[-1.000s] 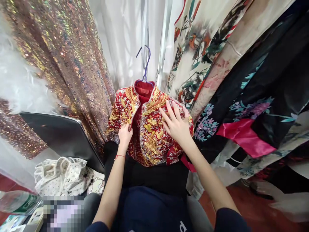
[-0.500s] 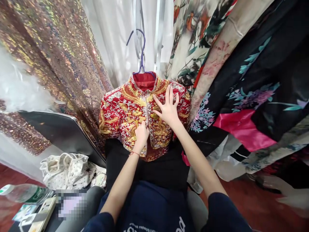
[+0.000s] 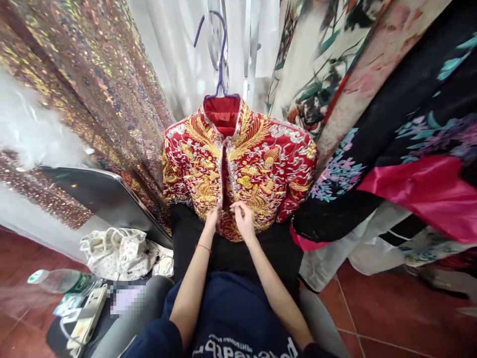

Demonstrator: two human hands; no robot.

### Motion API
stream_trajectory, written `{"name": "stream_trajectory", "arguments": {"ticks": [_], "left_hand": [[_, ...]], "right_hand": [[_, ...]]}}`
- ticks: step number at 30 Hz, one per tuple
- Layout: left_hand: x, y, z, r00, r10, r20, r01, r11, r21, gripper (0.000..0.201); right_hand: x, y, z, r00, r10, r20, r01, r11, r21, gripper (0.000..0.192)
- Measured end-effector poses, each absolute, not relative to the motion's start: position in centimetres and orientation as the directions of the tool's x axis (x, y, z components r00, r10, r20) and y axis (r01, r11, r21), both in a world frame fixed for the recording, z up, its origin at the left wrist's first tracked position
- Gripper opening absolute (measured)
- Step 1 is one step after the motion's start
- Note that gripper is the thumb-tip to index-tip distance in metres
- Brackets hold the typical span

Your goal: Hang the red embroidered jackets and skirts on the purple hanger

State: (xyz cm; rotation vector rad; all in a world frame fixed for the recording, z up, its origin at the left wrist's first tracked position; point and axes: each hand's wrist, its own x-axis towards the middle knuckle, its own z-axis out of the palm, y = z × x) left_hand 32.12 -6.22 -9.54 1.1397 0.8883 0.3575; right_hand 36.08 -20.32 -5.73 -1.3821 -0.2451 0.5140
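Observation:
A red embroidered jacket [image 3: 261,164] with gold and silver stitching lies over a black cloth on my lap, its stand collar at the far end and a purple hanger [image 3: 220,74] inside. The front is parted by a narrow gap that shows the inside. My left hand [image 3: 213,217] is closed on the left front edge near the hem. Beside it, my right hand [image 3: 244,219] has thumb and forefinger pinched at the opposite front edge, its other fingers curled. The small fastenings under the fingertips are too small to make out.
Sequined fabric [image 3: 112,89] hangs at the left behind a dark chair back [image 3: 97,194]. A spotted white cloth bag [image 3: 119,253], a plastic bottle [image 3: 63,281] and a power strip [image 3: 87,315] lie at lower left. Black floral garments [image 3: 372,124] and pink satin [image 3: 421,194] hang at right.
My right hand has come down from lying spread on the jacket's chest to a pinch near the hem. The left hand has shifted lower along its edge. My view has moved closer.

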Motion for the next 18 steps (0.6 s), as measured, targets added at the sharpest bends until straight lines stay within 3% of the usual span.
{"name": "stream_trajectory", "arguments": {"ticks": [2, 6, 12, 18], "left_hand": [[31.3, -5.7, -11.5, 0.564, 0.585, -0.582, 0.261, 0.542, 0.799, 0.019], [30.6, -5.3, -14.2, 0.496, 0.529, -0.689, 0.234, 0.682, 0.693, 0.024], [30.9, -5.9, -16.3, 0.548, 0.536, -0.643, 0.08, 0.731, 0.678, 0.014], [29.7, -5.7, -17.6, 0.71, 0.366, -0.601, 0.101, 0.792, 0.602, 0.01]], "right_hand": [[35.5, -19.5, -9.0, 0.728, 0.548, -0.411, -0.528, 0.067, -0.846, 0.004], [35.7, -19.2, -13.7, 0.617, 0.5, -0.608, -0.738, 0.099, -0.667, 0.024], [36.6, -19.6, -16.9, 0.684, 0.347, -0.642, -0.729, 0.36, -0.582, 0.016], [36.5, -18.8, -18.2, 0.732, 0.335, -0.593, -0.678, 0.443, -0.587, 0.013]]}}
